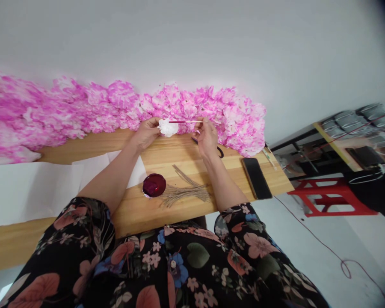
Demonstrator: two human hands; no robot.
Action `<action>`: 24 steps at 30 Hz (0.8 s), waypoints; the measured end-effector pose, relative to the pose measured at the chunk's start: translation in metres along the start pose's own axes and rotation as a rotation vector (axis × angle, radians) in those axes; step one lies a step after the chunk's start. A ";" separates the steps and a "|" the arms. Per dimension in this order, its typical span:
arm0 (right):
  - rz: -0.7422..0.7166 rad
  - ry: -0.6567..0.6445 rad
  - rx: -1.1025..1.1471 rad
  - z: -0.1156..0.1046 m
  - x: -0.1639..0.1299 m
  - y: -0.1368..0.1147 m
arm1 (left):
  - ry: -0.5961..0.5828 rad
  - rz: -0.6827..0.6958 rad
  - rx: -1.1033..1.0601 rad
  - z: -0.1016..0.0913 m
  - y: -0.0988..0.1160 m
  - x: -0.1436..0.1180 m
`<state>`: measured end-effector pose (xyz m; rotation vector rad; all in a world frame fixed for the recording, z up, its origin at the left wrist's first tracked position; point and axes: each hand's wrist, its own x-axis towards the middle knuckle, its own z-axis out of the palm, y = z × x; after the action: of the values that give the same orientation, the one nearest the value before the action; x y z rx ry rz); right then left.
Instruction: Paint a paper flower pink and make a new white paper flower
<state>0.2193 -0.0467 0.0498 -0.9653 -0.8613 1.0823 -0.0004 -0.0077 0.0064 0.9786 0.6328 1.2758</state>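
Both hands [146, 133] [206, 137] raised forward, fingers pinched shut.

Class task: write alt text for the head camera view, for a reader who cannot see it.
Left hand holds a white paper flower; right hand touches it with a thin red-tipped brush, above a wooden table lined with pink paper flowers.

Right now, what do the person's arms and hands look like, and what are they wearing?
Both forearms are bare. The left hand and right hand show no gloves, and no rings or watch can be made out. Short sleeves of a black floral garment, with pink, red, blue and green flowers, end near the elbows.
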 end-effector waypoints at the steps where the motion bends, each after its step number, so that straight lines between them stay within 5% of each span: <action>1: 0.000 0.000 -0.006 0.000 0.000 0.000 | 0.004 -0.002 0.005 0.000 0.000 0.000; 24: 0.057 0.020 0.042 0.002 -0.001 0.000 | 0.012 -0.001 0.005 0.005 0.004 -0.002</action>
<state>0.2175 -0.0469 0.0508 -0.9696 -0.7960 1.1334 0.0013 -0.0107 0.0119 0.9752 0.6455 1.2803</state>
